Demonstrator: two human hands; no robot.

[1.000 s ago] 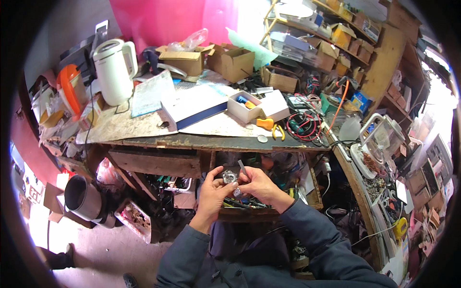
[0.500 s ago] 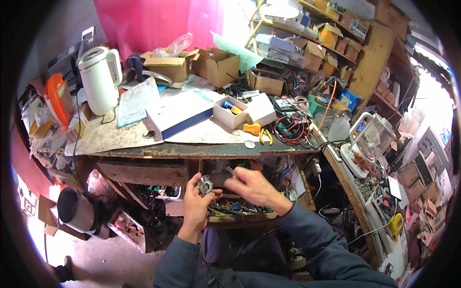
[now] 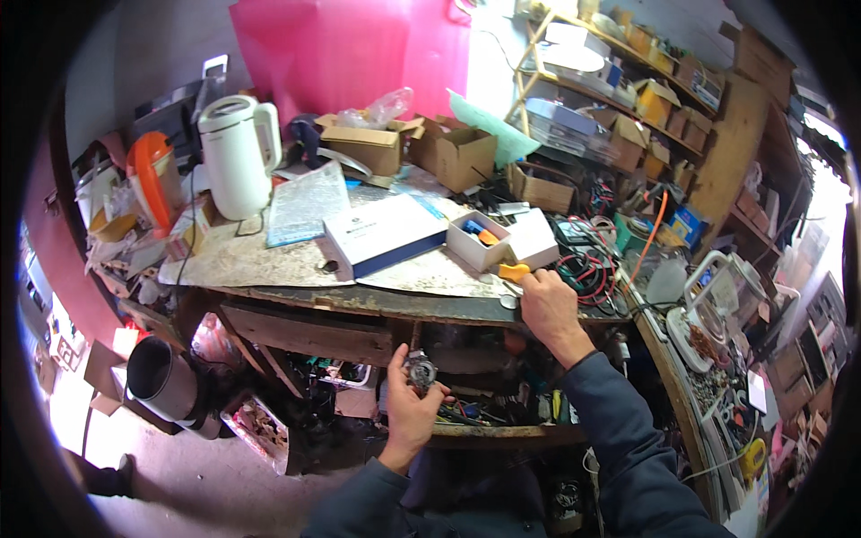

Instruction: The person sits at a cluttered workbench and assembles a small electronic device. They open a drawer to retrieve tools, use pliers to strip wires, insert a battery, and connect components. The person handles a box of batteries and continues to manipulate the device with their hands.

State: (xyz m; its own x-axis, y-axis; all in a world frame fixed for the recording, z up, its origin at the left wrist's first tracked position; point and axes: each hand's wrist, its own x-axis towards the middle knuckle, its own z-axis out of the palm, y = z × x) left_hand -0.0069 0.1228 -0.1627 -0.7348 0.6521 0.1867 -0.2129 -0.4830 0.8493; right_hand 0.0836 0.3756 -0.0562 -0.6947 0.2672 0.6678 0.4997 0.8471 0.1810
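Observation:
A silver metal wristwatch (image 3: pixel 420 370) is pinched between the thumb and fingers of my left hand (image 3: pixel 413 411), above the open drawer (image 3: pixel 502 432). My right hand (image 3: pixel 551 309) rests at the bench's front edge with its fingers curled down. Whatever is in those fingers is hidden. Just left of the fingertips lies an orange-yellow plastic piece (image 3: pixel 514 272). A small pale disc (image 3: pixel 508 302) lies beside the hand on the bench edge. The yellow-handled pliers seen there earlier do not show, with my hand over their place.
On the bench (image 3: pixel 296 260) are a flat white box (image 3: pixel 386 229), a small open box (image 3: pixel 477 244) and a white jug-shaped appliance (image 3: pixel 235 157). Tangled red and black cables (image 3: pixel 587 269) lie right of my right hand. Tools and wires fill the drawer.
My right hand has moved from beside the watch up and right to the bench edge. The thin metal piece it held no longer shows. My left hand still holds the watch. The view has shifted.

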